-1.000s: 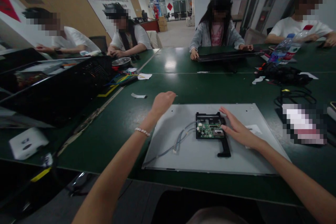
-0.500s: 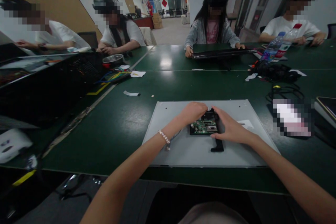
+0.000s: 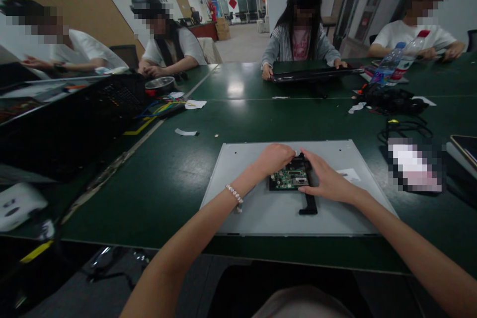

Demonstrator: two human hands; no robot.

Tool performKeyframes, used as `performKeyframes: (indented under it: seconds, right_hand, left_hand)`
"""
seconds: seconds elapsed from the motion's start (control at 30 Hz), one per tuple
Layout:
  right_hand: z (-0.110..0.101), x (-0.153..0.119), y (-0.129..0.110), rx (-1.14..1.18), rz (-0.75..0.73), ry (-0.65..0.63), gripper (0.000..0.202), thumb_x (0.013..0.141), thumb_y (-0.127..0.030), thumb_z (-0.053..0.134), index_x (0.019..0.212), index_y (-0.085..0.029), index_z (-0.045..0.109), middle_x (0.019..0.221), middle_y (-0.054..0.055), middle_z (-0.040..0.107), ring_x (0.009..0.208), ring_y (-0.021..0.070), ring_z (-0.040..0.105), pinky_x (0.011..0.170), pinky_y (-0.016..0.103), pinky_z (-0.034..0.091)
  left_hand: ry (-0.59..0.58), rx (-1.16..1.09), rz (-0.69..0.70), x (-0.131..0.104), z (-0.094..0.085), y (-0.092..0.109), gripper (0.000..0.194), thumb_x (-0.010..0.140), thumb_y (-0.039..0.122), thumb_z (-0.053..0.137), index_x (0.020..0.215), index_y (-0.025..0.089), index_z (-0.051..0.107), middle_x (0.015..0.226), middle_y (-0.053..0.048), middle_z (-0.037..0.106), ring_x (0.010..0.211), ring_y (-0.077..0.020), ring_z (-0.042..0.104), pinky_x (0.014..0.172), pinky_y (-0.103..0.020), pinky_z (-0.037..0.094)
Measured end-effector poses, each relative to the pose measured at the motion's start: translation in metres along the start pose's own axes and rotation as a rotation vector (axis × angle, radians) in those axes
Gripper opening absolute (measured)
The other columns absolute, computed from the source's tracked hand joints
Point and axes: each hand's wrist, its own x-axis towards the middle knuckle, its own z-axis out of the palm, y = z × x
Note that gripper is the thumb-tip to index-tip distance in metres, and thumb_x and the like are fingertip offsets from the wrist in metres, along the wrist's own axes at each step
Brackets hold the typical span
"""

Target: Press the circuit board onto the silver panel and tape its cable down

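Head view. Left hand [image 3: 278,156] has come over the grey panel [image 3: 242,218] since the first frame, now at the far edge of the black bracket [image 3: 308,203]; right hand [image 3: 328,179] has closed in from the right. Left fingers bunched, grip hidden; cannot tell what they pinch. Right hand open, thumb and fingers spread along the bracket's right side, touching. Circuit board [image 3: 288,179] green, seated in the bracket, mid-panel; far part covered by left hand.

Panel flat, near edge just inside the rim of the green surface [image 3: 149,198]. Green stretch to its left, white strip [image 3: 186,132] on it.

Containers: open-topped black case [image 3: 74,124] at left, parts inside unclear; two plastic bottles [image 3: 387,67] far right, contents cannot tell.
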Motion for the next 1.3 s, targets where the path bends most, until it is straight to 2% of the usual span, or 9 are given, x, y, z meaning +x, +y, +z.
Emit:
performKeyframes:
  seconds: [0.2,0.33,0.5,0.63,0.73,0.8,0.9,1.03,1.3]
  right_hand:
    - [0.003,-0.001,0.003,-0.003,-0.024,0.008,0.102,0.085,-0.047,0.069,0.160,-0.029,0.001,0.161,0.016,0.027,0.146,0.0375,0.030,0.116,0.061,0.029]
    - [0.002,-0.002,0.002,0.012,-0.003,0.009,0.095,0.090,-0.048,0.063,0.160,-0.028,0.001,0.163,0.017,0.024,0.148,0.0364,0.027,0.118,0.061,0.027]
    - [0.002,-0.004,0.001,0.075,0.073,0.009,0.076,0.100,-0.046,0.045,0.160,-0.030,0.002,0.165,0.013,0.021,0.150,0.0319,0.024,0.120,0.059,0.023]
    - [0.004,-0.005,0.001,0.100,0.095,0.016,0.070,0.102,-0.047,0.040,0.160,-0.029,0.005,0.164,0.013,0.025,0.150,0.0306,0.025,0.121,0.058,0.022]
    - [0.005,-0.005,0.001,0.096,0.090,0.019,0.069,0.102,-0.046,0.040,0.160,-0.028,0.007,0.163,0.014,0.027,0.149,0.0313,0.028,0.120,0.060,0.022]
    - [0.006,-0.005,0.001,0.092,0.087,0.014,0.069,0.102,-0.046,0.040,0.160,-0.029,0.007,0.162,0.014,0.028,0.148,0.0314,0.029,0.120,0.060,0.023]
    - [0.006,-0.005,0.002,0.089,0.094,0.009,0.069,0.102,-0.046,0.040,0.160,-0.028,0.008,0.163,0.014,0.028,0.149,0.0311,0.029,0.120,0.058,0.024]
    - [0.006,-0.004,0.002,0.082,0.096,0.014,0.069,0.102,-0.046,0.041,0.160,-0.028,0.008,0.163,0.013,0.027,0.149,0.0299,0.027,0.121,0.057,0.023]
    - [0.008,-0.001,0.004,0.078,0.076,0.039,0.068,0.102,-0.046,0.039,0.160,-0.030,0.009,0.162,0.012,0.031,0.148,0.0301,0.031,0.120,0.058,0.026]
  left_hand:
    - [0.055,-0.089,0.015,-0.001,-0.002,-0.006,0.032,0.100,0.028,0.045,0.092,0.014,0.073,0.090,-0.010,0.074,0.086,-0.0191,0.069,0.081,-0.030,0.049]
    - [0.150,-0.139,-0.108,-0.019,-0.009,-0.028,0.032,0.099,0.030,0.045,0.102,0.015,0.073,0.102,-0.009,0.075,0.095,-0.0201,0.069,0.087,-0.031,0.049]
    - [0.227,-0.067,-0.452,-0.073,-0.021,-0.091,0.029,0.096,0.028,0.046,0.102,0.017,0.072,0.106,-0.007,0.074,0.101,-0.0216,0.067,0.092,-0.032,0.048]
    - [0.295,0.098,-0.813,-0.126,-0.029,-0.143,0.031,0.094,0.025,0.046,0.115,0.014,0.066,0.119,-0.011,0.068,0.111,-0.0246,0.062,0.100,-0.035,0.044]
    - [0.263,0.187,-1.089,-0.156,-0.033,-0.169,0.037,0.092,0.030,0.049,0.124,0.014,0.058,0.128,-0.014,0.061,0.114,-0.0287,0.059,0.097,-0.040,0.044]
    - [0.218,0.198,-1.191,-0.168,-0.032,-0.181,0.040,0.091,0.033,0.053,0.126,0.014,0.056,0.129,-0.016,0.059,0.114,-0.0305,0.057,0.095,-0.042,0.045]
    - [0.166,0.168,-1.221,-0.174,-0.029,-0.193,0.039,0.090,0.036,0.054,0.123,0.013,0.056,0.126,-0.017,0.059,0.115,-0.0303,0.056,0.094,-0.041,0.045]
    - [0.116,0.140,-1.239,-0.166,-0.027,-0.203,0.033,0.089,0.029,0.053,0.117,0.012,0.060,0.122,-0.018,0.062,0.112,-0.0291,0.057,0.093,-0.039,0.045]
    - [0.074,0.152,-1.310,-0.154,-0.031,-0.206,0.030,0.085,0.015,0.048,0.105,0.007,0.069,0.109,-0.021,0.068,0.102,-0.0283,0.062,0.089,-0.040,0.046]
